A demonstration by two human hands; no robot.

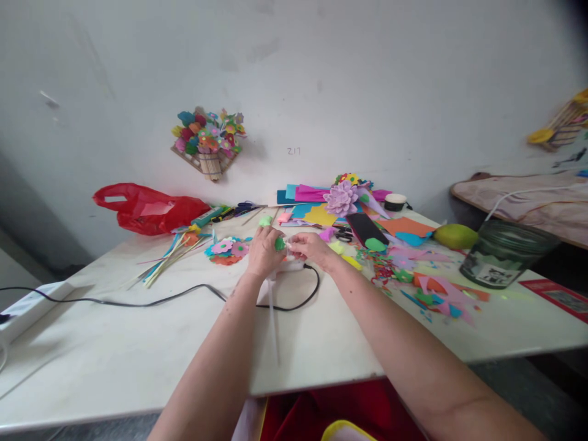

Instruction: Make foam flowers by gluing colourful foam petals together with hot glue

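Both my hands meet above the middle of the table. My left hand (265, 250) is closed around a small green foam piece (280, 244). My right hand (311, 248) pinches right beside that piece, its fingertips together; what lies between them is too small to tell. Under the hands rests a white glue gun (293, 266), largely hidden, with a black cord at its right end. A translucent glue stick (274, 321) points from it towards me. Left of my left hand lie layered foam flowers (225, 248) in pink, blue and orange.
At the right are a phone (366, 229), foam scraps (436, 288), a green mango-like fruit (456, 236) and a dark jar (500, 257). Thin sticks (168, 260) and a red plastic bag (149, 210) lie left. The black cord (151, 299) runs to a power strip (34, 309).
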